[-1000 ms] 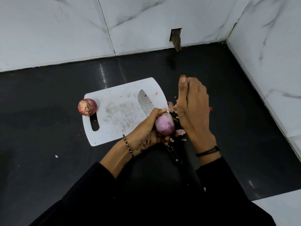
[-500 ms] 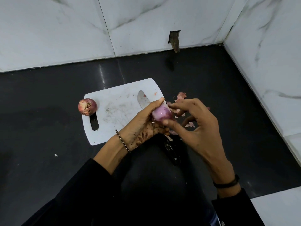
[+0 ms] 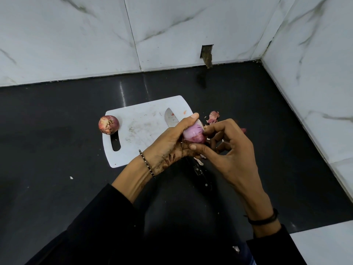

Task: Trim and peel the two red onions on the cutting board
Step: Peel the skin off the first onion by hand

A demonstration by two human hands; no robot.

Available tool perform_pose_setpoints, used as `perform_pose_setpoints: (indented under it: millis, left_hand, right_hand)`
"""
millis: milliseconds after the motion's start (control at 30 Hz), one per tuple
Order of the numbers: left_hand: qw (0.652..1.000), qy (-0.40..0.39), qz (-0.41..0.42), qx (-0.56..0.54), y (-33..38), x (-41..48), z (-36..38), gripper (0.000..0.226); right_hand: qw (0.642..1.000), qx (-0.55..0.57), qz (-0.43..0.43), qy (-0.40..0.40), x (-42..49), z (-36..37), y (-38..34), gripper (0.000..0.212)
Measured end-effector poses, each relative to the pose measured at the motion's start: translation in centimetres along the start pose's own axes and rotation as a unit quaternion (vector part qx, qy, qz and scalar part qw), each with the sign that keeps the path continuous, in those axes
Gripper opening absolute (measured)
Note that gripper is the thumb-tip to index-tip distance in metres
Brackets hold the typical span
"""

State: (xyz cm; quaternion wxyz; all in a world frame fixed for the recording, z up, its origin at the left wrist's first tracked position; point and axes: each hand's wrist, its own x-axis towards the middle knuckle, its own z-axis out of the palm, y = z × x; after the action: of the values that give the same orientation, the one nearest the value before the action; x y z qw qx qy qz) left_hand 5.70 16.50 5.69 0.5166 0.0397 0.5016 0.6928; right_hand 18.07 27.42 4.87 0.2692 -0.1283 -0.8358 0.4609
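My left hand (image 3: 172, 142) grips a partly peeled, pale purple onion (image 3: 193, 133) above the right end of the white cutting board (image 3: 141, 131). My right hand (image 3: 229, 150) pinches the onion from the right with thumb and fingertips. A second red onion (image 3: 108, 124), with its dry skin on, sits at the board's left edge above the handle slot. A knife lies on the board; its blade (image 3: 170, 119) shows beyond my left hand, and its black handle (image 3: 200, 173) pokes out below my hands.
Loose onion skins (image 3: 213, 117) lie on the black countertop (image 3: 267, 121) right of the board. White marble walls meet in the far right corner. A small white scrap (image 3: 71, 177) lies on the counter to the left.
My right hand came back from the skin pile beside the board and now pinches the onion. My left hand lifted the onion slightly up and away.
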Motion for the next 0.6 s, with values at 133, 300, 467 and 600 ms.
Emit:
perform_pose_setpoints:
  millis: [133, 300, 467, 600]
  left_hand:
    - [0.996, -0.005, -0.006, 0.086, 0.4, -0.4, 0.2, 0.049]
    - [0.994, -0.004, -0.010, 0.111, 0.9, -0.7, 0.6, 0.046]
    - [0.995, 0.000, -0.018, 0.096, 1.0, -0.9, 0.8, 0.052]
    - [0.994, 0.044, -0.027, 0.097, 0.3, -0.2, 0.8, 0.072]
  right_hand:
    - [1.000, 0.009, 0.006, 0.002, -0.5, -0.1, -0.3, 0.037]
    - [1.000, -0.018, -0.021, 0.010, -0.9, -0.2, -0.4, 0.019]
    - [1.000, -0.016, -0.018, 0.021, -0.9, 0.1, -0.3, 0.020]
    - [0.997, -0.056, -0.056, 0.011, -0.7, -0.3, -0.2, 0.016]
